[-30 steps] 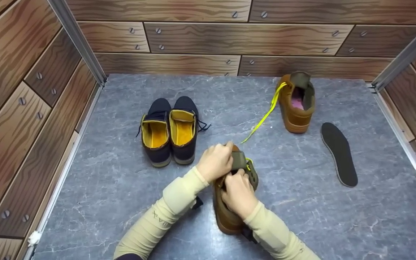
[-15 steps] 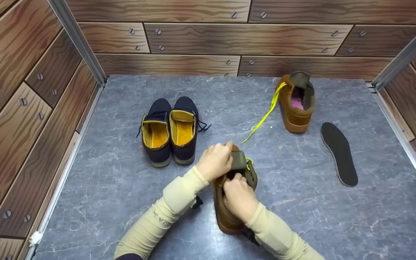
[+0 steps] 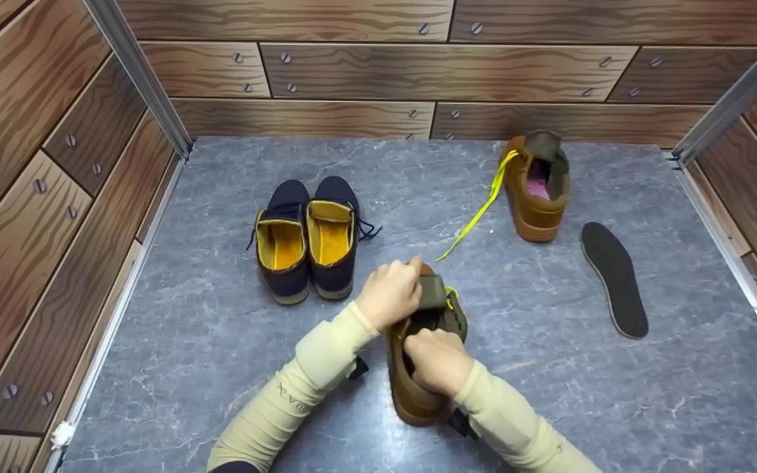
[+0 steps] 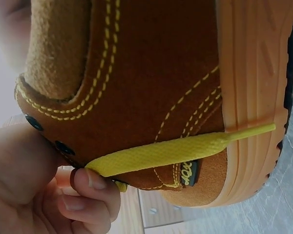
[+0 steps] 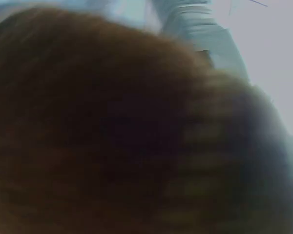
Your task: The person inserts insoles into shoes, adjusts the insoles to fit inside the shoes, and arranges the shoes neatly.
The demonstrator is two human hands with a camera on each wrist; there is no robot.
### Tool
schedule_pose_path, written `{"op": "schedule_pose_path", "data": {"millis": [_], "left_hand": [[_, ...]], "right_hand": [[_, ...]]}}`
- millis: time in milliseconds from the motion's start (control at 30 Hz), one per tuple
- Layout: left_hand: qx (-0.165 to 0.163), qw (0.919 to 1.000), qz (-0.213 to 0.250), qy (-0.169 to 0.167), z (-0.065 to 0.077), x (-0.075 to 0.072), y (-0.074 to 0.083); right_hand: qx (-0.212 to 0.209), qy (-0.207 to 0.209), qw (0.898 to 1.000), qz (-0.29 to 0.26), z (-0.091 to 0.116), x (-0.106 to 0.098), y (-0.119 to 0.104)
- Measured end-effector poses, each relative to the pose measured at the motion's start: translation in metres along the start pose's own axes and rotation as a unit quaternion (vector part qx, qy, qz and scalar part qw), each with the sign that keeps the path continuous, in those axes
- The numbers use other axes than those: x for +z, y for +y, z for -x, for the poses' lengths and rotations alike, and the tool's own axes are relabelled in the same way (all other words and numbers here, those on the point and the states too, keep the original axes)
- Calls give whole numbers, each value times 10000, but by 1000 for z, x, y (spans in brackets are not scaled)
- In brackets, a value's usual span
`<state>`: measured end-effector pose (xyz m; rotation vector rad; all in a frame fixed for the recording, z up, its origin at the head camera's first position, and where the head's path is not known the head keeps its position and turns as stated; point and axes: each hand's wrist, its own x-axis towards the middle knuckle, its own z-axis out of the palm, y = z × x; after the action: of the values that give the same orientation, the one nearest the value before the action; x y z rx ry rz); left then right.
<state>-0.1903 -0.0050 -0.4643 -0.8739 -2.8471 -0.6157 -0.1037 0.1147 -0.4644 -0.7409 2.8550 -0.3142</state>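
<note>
Gripping the near brown shoe [image 3: 411,408] by its eyelet edge [image 4: 68,136], left hand [image 3: 388,294] probably steadies it on the floor [image 3: 188,341]. Right hand [image 3: 439,362] at shoe's mouth [image 3: 428,320], fingers hidden, can't tell grip. 1 yellow lace end [image 4: 161,155] crosses the side. Side tag [image 4: 189,173], left sleeve [image 3: 299,381] lettering: unreadable.

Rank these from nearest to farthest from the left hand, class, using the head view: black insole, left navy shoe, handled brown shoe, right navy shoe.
From the left hand:
1. Handled brown shoe: in its grip.
2. Right navy shoe: just beyond, to the left.
3. Left navy shoe: farther left.
4. Black insole: well to the right.
</note>
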Motion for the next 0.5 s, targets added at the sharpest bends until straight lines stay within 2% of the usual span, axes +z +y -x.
{"op": "schedule_pose_path", "data": {"millis": [100,333,500], "left_hand": [[0,10000,7,-11,0,1,0],[-29,10000,-17,71,0,1,-1],[-55,9999,-39,137,2,0,-1]], "right_hand": [[-38,-110,9999,121,-2,2,1],[-413,-219,9989,5,0,-5,0],[-411,-169,9990,-99,1,-6,0]]}}
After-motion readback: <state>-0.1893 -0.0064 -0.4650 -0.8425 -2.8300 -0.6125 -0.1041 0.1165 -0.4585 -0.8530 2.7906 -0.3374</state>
